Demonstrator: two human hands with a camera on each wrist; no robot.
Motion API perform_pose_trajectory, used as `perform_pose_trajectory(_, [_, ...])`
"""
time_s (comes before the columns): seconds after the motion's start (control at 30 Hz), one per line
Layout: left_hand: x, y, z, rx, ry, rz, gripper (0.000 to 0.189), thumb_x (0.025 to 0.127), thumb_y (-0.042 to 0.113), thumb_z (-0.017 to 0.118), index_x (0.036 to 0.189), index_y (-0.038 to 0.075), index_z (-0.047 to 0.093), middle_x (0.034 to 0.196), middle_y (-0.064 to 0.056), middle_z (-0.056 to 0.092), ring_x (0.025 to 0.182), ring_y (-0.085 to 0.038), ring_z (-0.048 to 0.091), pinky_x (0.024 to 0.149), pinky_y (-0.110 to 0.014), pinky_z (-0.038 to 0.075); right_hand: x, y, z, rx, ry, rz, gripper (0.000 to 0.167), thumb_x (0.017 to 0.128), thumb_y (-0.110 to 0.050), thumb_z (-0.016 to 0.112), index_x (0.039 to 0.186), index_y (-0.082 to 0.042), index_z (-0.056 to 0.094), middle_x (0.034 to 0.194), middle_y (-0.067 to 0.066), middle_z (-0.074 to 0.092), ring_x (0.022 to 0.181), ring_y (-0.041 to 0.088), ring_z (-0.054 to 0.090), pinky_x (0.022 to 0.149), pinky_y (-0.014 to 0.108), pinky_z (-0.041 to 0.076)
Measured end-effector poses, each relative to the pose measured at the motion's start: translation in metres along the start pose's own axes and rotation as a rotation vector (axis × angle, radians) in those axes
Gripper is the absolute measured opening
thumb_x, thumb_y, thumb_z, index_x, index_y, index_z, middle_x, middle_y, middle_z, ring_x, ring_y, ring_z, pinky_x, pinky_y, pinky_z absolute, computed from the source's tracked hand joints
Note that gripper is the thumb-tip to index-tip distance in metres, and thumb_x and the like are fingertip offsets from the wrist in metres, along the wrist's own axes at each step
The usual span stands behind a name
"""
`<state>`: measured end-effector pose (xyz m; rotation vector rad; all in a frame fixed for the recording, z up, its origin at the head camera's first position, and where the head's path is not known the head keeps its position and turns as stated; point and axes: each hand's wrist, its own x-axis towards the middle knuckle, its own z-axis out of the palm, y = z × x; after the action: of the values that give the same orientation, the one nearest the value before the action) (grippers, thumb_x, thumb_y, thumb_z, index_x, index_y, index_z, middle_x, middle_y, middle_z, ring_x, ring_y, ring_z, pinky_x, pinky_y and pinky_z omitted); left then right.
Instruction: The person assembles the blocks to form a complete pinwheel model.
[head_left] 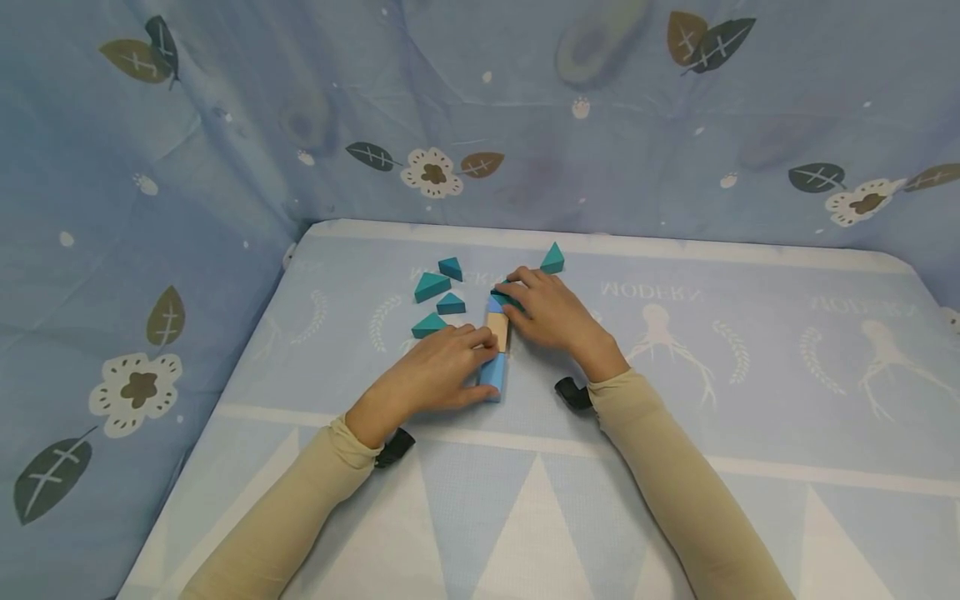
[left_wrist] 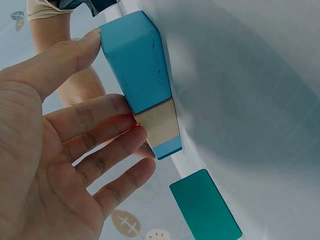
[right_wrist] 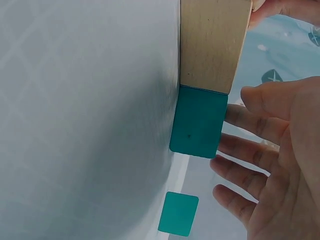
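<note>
A short row of blocks runs away from me in the head view: a light blue block point(head_left: 492, 377) nearest, a plain wooden block point(head_left: 497, 331), a small blue piece point(head_left: 495, 305) and a teal triangular block point(right_wrist: 199, 122) at the far end. My left hand point(head_left: 442, 371) lies along the row's left side, thumb at the near end of the blue block, fingertips beside the wooden one. Around the far right side, my right hand point(head_left: 551, 308) touches the teal block with extended fingers. Its thumb stands slightly apart from the block in the right wrist view.
Several teal and blue triangular blocks point(head_left: 432, 286) lie left of the row. Another teal triangular block point(head_left: 552, 258) stands beyond my right hand, near the table's back edge. Patterned blue cloth point(head_left: 525, 108) hangs behind the table. Black wrist devices point(head_left: 573, 393) hang under both wrists.
</note>
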<state>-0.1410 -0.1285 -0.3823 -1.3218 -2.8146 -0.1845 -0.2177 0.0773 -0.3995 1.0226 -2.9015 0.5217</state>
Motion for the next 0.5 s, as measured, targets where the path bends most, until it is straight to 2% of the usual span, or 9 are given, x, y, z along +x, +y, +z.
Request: perform_pose_trajectory(0.5, [-0.0004, 0.0004, -0.0004, 0.004, -0.004, 0.004, 0.054, 0.086, 0.045, 0.073, 0.12, 0.004, 0.069, 0.12, -0.005, 0.062, 0.105, -0.022, 0.061, 0.09, -0.036, 0.05, 0.0, -0.0008, -0.0003, -0.007, -0.01, 0.009, 0.039, 0.101, -0.025, 0.055, 0.137, -0.01, 0.058, 0.135, 0.013, 0.054, 0.121, 0.032, 0.053, 0.104, 0.05, 0.042])
